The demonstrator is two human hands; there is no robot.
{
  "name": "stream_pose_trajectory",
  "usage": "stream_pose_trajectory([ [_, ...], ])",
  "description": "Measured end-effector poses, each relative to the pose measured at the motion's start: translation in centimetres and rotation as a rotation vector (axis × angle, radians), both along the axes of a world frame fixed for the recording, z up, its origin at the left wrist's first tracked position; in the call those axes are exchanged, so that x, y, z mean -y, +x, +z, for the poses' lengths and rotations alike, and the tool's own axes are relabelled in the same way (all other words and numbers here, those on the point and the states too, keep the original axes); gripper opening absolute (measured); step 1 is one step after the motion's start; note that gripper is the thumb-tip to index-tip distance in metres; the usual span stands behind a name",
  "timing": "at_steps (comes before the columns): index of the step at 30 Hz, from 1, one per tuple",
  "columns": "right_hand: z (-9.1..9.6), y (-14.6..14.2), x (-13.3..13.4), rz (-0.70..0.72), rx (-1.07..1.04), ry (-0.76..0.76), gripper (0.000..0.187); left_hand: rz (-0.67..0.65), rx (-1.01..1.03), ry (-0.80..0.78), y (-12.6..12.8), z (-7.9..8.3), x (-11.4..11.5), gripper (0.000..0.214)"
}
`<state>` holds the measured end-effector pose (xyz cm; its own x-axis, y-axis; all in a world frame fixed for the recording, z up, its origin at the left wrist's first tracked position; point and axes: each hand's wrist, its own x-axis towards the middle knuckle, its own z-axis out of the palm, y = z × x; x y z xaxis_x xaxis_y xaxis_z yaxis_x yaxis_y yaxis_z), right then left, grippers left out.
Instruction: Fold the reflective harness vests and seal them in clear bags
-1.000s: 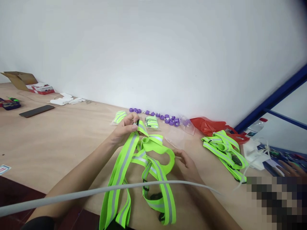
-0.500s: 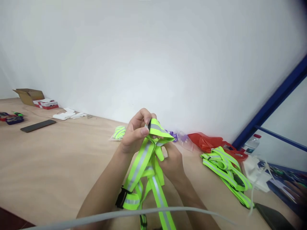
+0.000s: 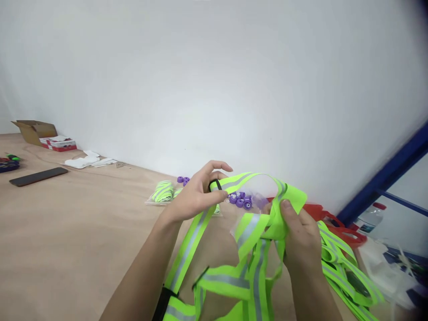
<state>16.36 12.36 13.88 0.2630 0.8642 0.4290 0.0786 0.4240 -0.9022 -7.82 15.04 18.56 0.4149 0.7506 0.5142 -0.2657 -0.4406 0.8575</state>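
A fluorescent yellow-green reflective strap harness [image 3: 225, 281] with a silver stripe hangs between my hands. My left hand [image 3: 197, 194] has the strap between thumb and fingers beside a black slider [image 3: 214, 184], its index finger stretched out above. From there one band arches over to my right hand [image 3: 302, 232], which is closed around several gathered layers, thumb on top. Lower left on the harness is a black buckle [image 3: 163, 301]. The harness's lower end runs out of view.
Bagged reflective straps [image 3: 163, 191] and purple rollers [image 3: 239, 199] lie near the wall. Another strap bundle [image 3: 344, 267], a red bag [image 3: 347, 234] and a bottle [image 3: 371, 217] are at right. Far left are a cardboard box [image 3: 35, 132] and a dark flat bar [image 3: 38, 176].
My hands have moved apart, the right one going right with the gathered straps. The band between them has opened into an arch, and the black slider now shows at my left hand.
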Motion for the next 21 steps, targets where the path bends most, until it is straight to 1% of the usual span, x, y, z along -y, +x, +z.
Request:
stream_pose_trajectory([
  [2,0.3,-0.2,0.2,-0.017,-0.030,0.042,0.042,0.073,-0.086,0.039,0.7,-0.2,0.2,0.041],
  [3,0.5,-0.6,0.4,-0.022,-0.047,0.054,0.041,0.086,-0.123,0.057,1.1,-0.2,0.4,0.045],
  [5,0.9,-1.5,0.7,-0.027,-0.085,0.047,0.040,0.062,-0.176,0.067,1.9,-0.2,0.8,0.058],
  [7,1.3,-2.7,1.1,-0.020,-0.113,0.015,0.039,0.023,-0.222,0.044,2.6,-0.1,1.3,0.073],
  [10,1.3,-4.1,1.6,0.039,-0.137,-0.043,0.045,0.023,-0.312,0.002,3.1,0.0,1.9,0.079],
  [12,1.0,-4.6,1.6,0.075,-0.151,-0.052,0.049,0.008,-0.360,-0.004,3.3,0.0,1.9,0.077],
  [14,0.8,-4.8,1.6,0.079,-0.159,-0.026,0.052,-0.015,-0.379,0.010,3.3,0.0,1.9,0.071],
  [16,0.7,-4.7,1.5,0.074,-0.160,-0.011,0.053,-0.001,-0.372,0.015,3.3,0.1,1.8,0.061],
  [19,1.0,-4.5,1.6,0.094,-0.190,-0.027,0.047,0.028,-0.284,-0.059,3.2,0.2,1.8,0.039],
  [21,1.3,-4.2,1.5,0.131,-0.212,-0.025,0.041,0.018,-0.209,-0.107,3.0,0.3,1.7,0.027],
])
